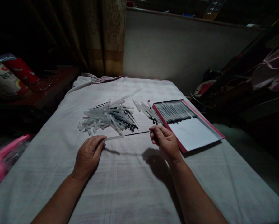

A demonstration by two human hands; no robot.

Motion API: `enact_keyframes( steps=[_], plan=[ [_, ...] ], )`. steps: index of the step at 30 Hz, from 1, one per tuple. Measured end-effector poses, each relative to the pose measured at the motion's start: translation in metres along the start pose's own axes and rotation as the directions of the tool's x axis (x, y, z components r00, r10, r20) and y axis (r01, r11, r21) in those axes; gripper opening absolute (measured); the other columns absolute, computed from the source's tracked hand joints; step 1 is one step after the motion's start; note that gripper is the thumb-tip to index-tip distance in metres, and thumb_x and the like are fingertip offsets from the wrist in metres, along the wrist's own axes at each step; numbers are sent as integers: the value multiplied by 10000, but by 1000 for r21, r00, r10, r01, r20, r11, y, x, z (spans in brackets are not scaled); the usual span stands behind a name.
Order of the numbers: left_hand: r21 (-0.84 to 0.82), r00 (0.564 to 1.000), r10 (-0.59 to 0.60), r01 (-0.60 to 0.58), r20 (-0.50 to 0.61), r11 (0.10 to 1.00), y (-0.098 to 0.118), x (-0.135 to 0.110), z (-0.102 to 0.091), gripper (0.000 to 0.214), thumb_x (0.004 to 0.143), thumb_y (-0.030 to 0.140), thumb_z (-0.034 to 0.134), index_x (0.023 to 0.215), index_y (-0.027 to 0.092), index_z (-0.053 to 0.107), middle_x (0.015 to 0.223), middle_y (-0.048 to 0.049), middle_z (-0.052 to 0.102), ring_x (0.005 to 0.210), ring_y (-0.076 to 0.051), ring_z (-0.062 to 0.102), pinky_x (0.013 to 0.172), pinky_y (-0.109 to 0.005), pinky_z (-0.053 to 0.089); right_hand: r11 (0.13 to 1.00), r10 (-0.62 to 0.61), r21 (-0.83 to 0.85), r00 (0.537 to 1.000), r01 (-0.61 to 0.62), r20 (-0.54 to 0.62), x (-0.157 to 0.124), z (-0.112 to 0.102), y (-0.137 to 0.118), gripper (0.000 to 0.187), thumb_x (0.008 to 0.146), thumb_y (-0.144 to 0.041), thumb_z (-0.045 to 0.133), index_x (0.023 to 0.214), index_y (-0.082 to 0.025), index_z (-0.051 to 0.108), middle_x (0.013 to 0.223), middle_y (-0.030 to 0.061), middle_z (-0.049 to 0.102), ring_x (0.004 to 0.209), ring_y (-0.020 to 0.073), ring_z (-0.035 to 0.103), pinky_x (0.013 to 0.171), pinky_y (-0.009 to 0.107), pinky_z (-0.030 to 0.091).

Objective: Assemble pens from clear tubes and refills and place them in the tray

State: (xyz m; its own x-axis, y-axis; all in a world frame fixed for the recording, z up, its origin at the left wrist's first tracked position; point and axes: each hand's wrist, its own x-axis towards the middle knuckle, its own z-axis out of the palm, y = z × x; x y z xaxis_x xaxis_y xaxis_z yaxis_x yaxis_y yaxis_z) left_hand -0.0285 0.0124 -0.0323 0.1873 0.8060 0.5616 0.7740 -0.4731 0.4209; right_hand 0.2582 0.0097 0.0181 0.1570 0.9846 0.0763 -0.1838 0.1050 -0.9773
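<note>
My left hand [89,154] pinches the rear end of a translucent pen barrel [114,137], held level above the cloth. From the barrel's right end runs a thin black ink refill [137,133], and my right hand [164,139] is closed on its far end. The refill appears partly inside the barrel. Just beyond my hands lies a heap of pen parts [109,116]: clear barrels, black pieces and pale caps. Several loose pens [147,111] lie right of the heap. A shallow red-edged box [195,137] holds a row of black-tipped pens [175,112].
A pale checked cloth [120,186] covers the table. At left are a pink plastic object [4,158] and a dark side table [53,91] with red-and-white packages [11,76]. A patterned curtain [102,37] and a light wall [172,49] stand behind.
</note>
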Motion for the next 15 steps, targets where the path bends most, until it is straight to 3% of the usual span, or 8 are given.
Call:
enact_keyframes(
  steps=[8, 15],
  plan=[
    [38, 994, 98, -99, 40, 994, 5, 0, -2, 232, 987, 316, 495, 1098, 216, 672, 973, -57, 743, 898, -225, 677, 824, -355, 528, 986, -43, -155, 997, 53, 68, -3, 5, 10, 366, 815, -529, 685, 865, -171, 747, 624, -1, 621, 474, 86, 502, 452, 217, 413],
    [-65, 982, 167, -162, 92, 985, 17, -1, 2, 200, 980, 305, 539, 1096, 211, 672, 956, -49, 756, 885, -204, 694, 804, -337, 524, 932, -26, -336, 953, 132, 302, -18, 27, 35, 409, 946, -440, 509, 1162, -153, 706, 746, 35, 695, 552, 121, 587, 533, 244, 471]
  ],
)
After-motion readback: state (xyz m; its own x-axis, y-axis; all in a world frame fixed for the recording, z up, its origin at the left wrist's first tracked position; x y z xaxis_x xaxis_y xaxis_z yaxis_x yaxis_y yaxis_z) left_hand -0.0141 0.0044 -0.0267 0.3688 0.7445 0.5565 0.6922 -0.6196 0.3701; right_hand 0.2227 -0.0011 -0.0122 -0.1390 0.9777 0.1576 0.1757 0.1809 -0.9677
